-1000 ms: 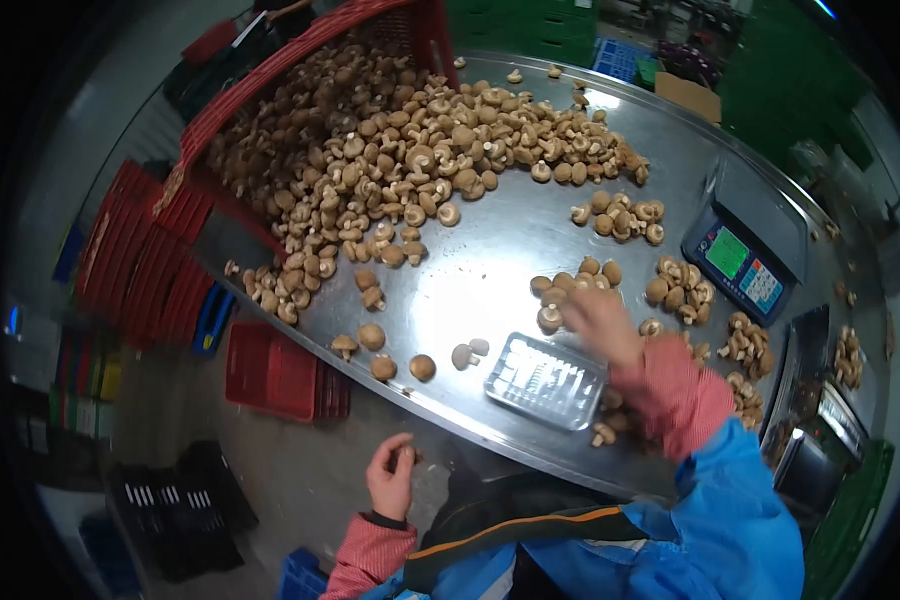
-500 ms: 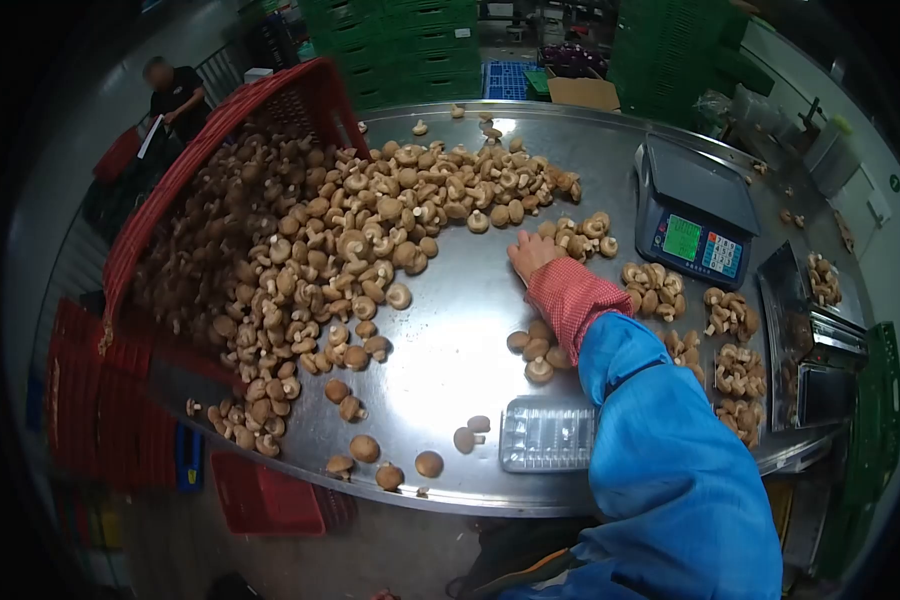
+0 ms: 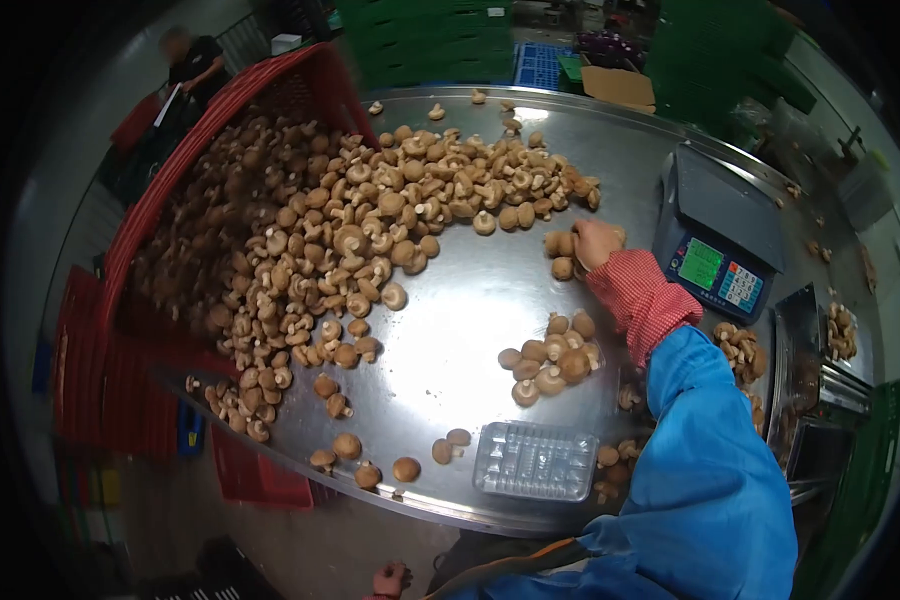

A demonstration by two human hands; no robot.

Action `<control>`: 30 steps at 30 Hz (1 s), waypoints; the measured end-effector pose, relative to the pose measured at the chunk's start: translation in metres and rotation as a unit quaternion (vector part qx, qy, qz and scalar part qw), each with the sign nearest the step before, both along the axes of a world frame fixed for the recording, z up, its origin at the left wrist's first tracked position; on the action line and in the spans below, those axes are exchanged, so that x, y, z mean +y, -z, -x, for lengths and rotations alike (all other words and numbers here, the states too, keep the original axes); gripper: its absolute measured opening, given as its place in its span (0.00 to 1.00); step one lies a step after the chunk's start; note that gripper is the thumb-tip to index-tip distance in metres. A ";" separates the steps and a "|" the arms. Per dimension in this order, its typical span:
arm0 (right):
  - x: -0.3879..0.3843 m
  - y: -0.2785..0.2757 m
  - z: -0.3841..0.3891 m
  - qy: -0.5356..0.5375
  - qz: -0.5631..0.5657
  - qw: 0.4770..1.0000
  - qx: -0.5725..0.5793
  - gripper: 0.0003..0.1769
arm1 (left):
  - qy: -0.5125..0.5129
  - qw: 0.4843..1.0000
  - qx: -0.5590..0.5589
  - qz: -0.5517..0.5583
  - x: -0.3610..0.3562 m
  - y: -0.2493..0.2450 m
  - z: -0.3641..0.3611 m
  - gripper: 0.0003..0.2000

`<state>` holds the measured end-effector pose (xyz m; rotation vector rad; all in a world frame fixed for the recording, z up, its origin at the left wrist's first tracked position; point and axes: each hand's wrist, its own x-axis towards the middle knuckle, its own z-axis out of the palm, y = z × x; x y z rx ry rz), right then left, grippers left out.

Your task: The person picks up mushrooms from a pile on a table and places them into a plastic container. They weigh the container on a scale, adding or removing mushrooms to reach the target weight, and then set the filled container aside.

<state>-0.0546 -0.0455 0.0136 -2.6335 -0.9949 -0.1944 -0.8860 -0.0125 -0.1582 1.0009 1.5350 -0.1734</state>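
Note:
My right hand [image 3: 598, 243], in a red checked cuff and blue sleeve, is closed over a small group of brown mushrooms [image 3: 560, 255] on the metal table, its fingertips mostly hidden. Nearer me lies another cluster of mushrooms [image 3: 552, 360]. In front of it sits a clear plastic tray [image 3: 535, 462] with no mushrooms in it. My left hand [image 3: 392, 578] hangs low at the bottom edge, below the table, fingers bent and apart, with nothing visible in it. A large heap of mushrooms [image 3: 370, 215] spills from a tipped red crate [image 3: 135, 245] on the left.
A digital scale [image 3: 720, 230] with a lit green display stands right of my hand. More mushroom groups [image 3: 740, 352] lie along the right side. Loose mushrooms [image 3: 406, 469] dot the near edge. Green crates [image 3: 425, 45] are stacked behind. A person [image 3: 195, 65] stands at far left.
My right hand has moved right, from beside the small mushroom group onto it. The sleeve has uncovered more of the near cluster. My left hand shows more at the bottom. The view has shifted.

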 end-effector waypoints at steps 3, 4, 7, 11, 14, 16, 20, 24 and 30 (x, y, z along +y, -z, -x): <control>-0.006 -0.007 0.007 -0.010 0.112 0.990 -0.085 0.10 | -0.067 0.997 -0.036 -0.021 -0.005 -0.052 -0.042 0.14; -0.005 -0.021 0.015 -0.021 0.149 0.984 -0.095 0.10 | -0.075 0.996 -0.044 -0.036 -0.004 -0.078 -0.060 0.15; 0.006 -0.027 0.021 -0.077 0.074 0.987 -0.120 0.11 | -0.078 0.995 -0.058 -0.034 -0.008 -0.066 -0.043 0.16; 0.033 -0.058 0.077 -0.190 -0.066 0.972 -0.121 0.15 | -0.114 0.992 -0.007 -0.058 -0.024 -0.070 -0.019 0.16; 0.063 -0.091 0.166 -0.307 -0.052 0.946 -0.097 0.11 | -0.143 0.988 0.012 -0.052 -0.031 -0.051 0.016 0.16; 0.089 -0.107 0.245 -0.386 -0.095 0.917 -0.037 0.06 | -0.152 0.986 0.009 -0.069 -0.040 -0.017 0.049 0.17; 0.134 -0.110 0.412 -0.482 -0.078 0.871 0.051 0.04 | -0.132 0.978 -0.101 -0.124 -0.053 0.032 0.124 0.15; 0.169 -0.080 0.592 -0.571 -0.036 0.797 0.193 0.05 | -0.286 0.954 -0.075 -0.042 -0.037 0.030 0.208 0.16; 0.193 0.040 0.771 -0.704 0.312 0.629 0.112 0.16 | -0.504 0.853 -0.062 -0.124 0.003 -0.053 0.333 0.15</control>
